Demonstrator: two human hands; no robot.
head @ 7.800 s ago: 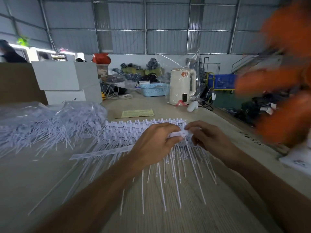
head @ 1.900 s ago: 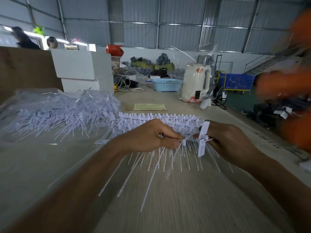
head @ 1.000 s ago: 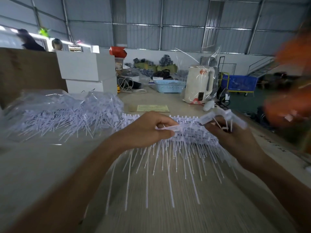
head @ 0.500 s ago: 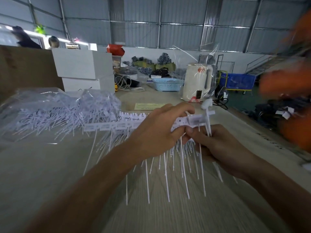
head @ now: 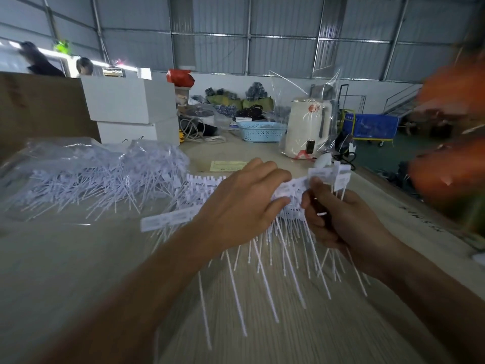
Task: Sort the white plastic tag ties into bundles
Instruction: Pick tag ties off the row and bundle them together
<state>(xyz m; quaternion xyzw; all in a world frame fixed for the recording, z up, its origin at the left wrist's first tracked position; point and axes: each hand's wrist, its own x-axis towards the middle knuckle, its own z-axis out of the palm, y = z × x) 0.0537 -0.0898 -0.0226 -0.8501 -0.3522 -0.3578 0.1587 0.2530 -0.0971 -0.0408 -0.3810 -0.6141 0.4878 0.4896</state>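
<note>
Above the table [head: 78, 271], both grips clench the tie strip [head: 168, 220], now lower, left hand [head: 244, 206] beside right hand [head: 338, 219].

Upper left, two stacked white boxes [head: 131, 109] sit on the table; centre back, a blue basket [head: 261, 131]; right of it, a plastic-wrapped white kettle [head: 307, 127]; a yellow slip [head: 228, 166] lies flat.

Left hand [head: 244, 203] curled, gripping; right hand [head: 338, 219] fisted, pinching, both forearms extended
</note>
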